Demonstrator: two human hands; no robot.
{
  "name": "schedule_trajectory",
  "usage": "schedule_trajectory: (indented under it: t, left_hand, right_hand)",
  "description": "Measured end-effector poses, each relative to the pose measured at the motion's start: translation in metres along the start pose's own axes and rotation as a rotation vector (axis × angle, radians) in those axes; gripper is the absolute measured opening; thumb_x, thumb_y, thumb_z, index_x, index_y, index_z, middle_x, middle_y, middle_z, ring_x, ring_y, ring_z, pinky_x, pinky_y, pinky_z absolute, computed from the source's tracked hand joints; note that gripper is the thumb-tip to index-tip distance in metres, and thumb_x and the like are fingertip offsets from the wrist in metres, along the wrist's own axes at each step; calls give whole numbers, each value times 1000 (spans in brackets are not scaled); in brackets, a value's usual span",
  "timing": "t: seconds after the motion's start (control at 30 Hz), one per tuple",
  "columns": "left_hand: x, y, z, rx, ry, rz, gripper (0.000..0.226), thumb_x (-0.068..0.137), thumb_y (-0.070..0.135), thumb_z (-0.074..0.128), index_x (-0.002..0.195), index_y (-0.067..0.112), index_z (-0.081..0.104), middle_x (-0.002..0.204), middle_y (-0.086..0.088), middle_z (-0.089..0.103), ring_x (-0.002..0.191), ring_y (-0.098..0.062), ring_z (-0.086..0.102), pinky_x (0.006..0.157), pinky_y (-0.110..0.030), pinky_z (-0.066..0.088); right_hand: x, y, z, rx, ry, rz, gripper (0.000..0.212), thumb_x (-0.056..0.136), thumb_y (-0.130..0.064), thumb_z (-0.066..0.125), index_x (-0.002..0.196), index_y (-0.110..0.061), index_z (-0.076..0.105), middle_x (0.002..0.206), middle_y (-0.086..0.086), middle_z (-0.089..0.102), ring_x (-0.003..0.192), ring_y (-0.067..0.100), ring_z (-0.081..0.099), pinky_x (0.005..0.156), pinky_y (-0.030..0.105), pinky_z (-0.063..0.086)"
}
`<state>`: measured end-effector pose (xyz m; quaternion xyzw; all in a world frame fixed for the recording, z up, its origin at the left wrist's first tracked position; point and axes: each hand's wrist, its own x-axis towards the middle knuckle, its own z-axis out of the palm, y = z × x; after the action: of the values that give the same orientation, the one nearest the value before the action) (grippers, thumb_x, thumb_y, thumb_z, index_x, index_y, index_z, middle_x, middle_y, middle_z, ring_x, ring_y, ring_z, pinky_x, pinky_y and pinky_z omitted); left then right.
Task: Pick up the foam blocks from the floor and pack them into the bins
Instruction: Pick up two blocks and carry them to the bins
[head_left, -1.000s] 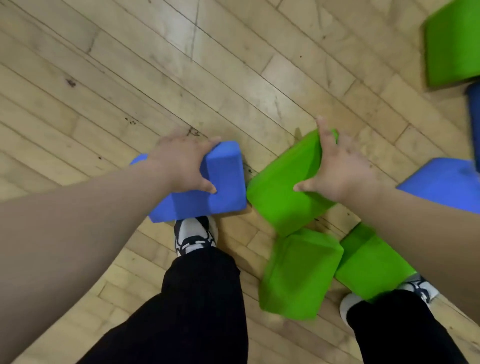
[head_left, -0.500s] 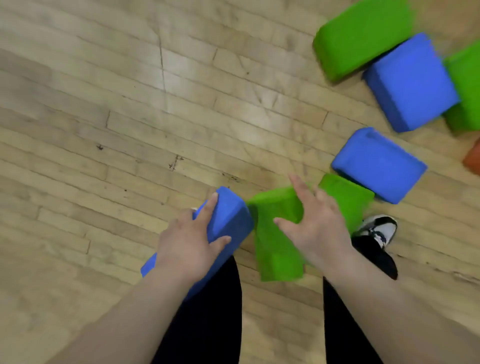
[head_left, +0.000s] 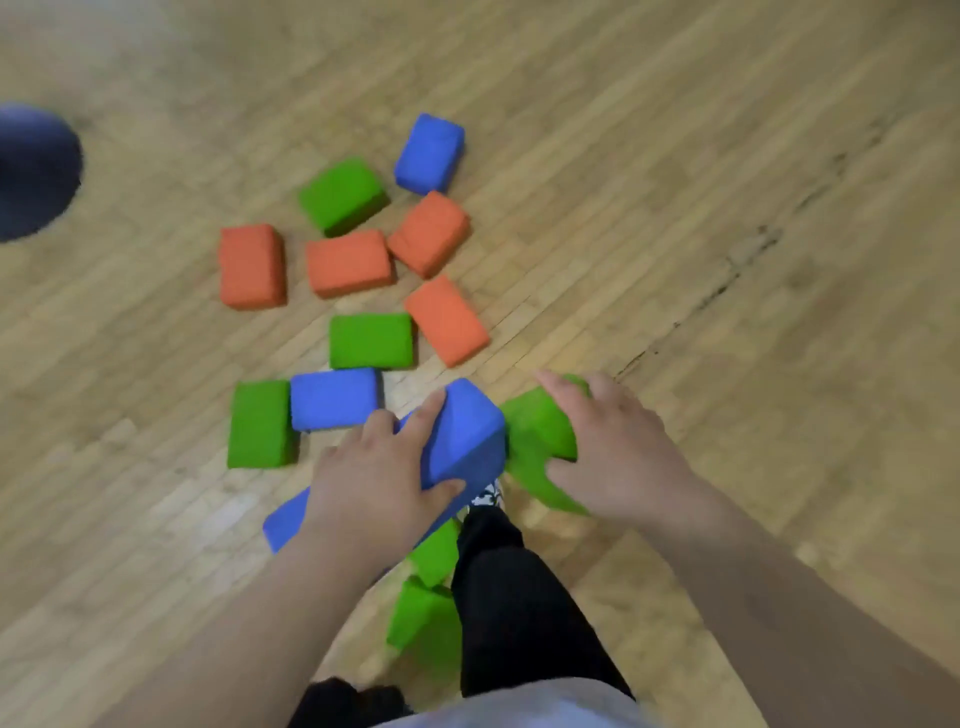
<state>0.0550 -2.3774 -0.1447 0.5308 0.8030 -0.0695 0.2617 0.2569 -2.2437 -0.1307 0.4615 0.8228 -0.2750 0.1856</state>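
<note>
Fingers (head_left: 425, 415) of my left hand (head_left: 384, 478) curl round a blue block (head_left: 465, 441). My right hand (head_left: 618, 457) grips a green block (head_left: 540, 431).

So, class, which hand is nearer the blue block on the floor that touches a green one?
Left. The left hand, gripping a second blue block, sits just right of the floor blue block; the right hand, gripping a green block, is farther right.
</note>
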Motion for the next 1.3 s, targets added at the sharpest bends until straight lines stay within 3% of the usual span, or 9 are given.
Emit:
schedule_trajectory:
  t: [0.3, 0.47, 0.6, 0.73, 0.87, 1.0, 1.3]
  left_hand:
    - [81, 180, -157, 255, 158, 461, 90, 87, 73, 51, 156, 49, -2, 123, 3, 47, 116, -24, 52, 93, -43, 44]
    - [127, 215, -227, 275, 293, 549, 90, 86, 75, 49, 156, 49, -2, 119, 5, 48, 111, -23, 54, 92, -43, 47]
    - [183, 231, -274, 234, 395, 558, 91, 88, 76, 46, 157, 43, -3, 127, 6, 47, 117, -21, 52, 99, -43, 44]
    - [268, 246, -306, 140, 437, 537, 91, 89, 76, 43, 157, 44, -7, 123, 7, 46, 114, -21, 52, 93, -39, 45]
    - [363, 279, -356, 28, 491, 540, 89, 90, 75, 42, 158, 43, -5, 121, 7, 47, 106, -19, 53, 87, -35, 45]
    - [432, 325, -416, -62, 511, 595, 90, 89, 74, 46, 158, 43, -4, 116, 9, 46, 97, -16, 52, 78, -31, 42]
    - [538, 426, -491, 38, 556, 784, 90, 89, 75, 42, 155, 44, -11, 127, 7, 45, 107, -19, 54, 92, -36, 48]
  right_hand:
    - [-69, 108, -146, 329, 306, 331, 98, 82, -40, 67, 158, -49, 5, 148, 1, 34, 140, 26, 35, 108, 41, 38]
    - [-62, 119, -206, 494, 571, 367, 98, 83, -44, 74, 158, -49, 11, 153, -9, 33, 141, 18, 39, 110, 37, 37]
    - [-17, 129, -262, 442, 697, 315, 95, 85, -45, 74, 159, -46, 14, 153, -9, 36, 141, 17, 38, 112, 36, 37]
    - [52, 150, -324, 300, 666, 340, 93, 89, -46, 69, 161, -41, 9, 157, -6, 31, 143, 20, 36, 110, 34, 37]
    - [118, 184, -406, 183, 658, 386, 96, 88, -51, 65, 161, -41, 4, 148, -5, 38, 138, 21, 41, 110, 37, 40]
    - [166, 209, -489, 115, 620, 406, 94, 87, -52, 64, 161, -43, 8, 151, -6, 36, 140, 20, 38, 112, 37, 38]
    - [230, 266, -591, 129, 667, 421, 96, 85, -51, 67, 161, -43, 8, 157, -12, 33, 143, 15, 34, 116, 38, 33]
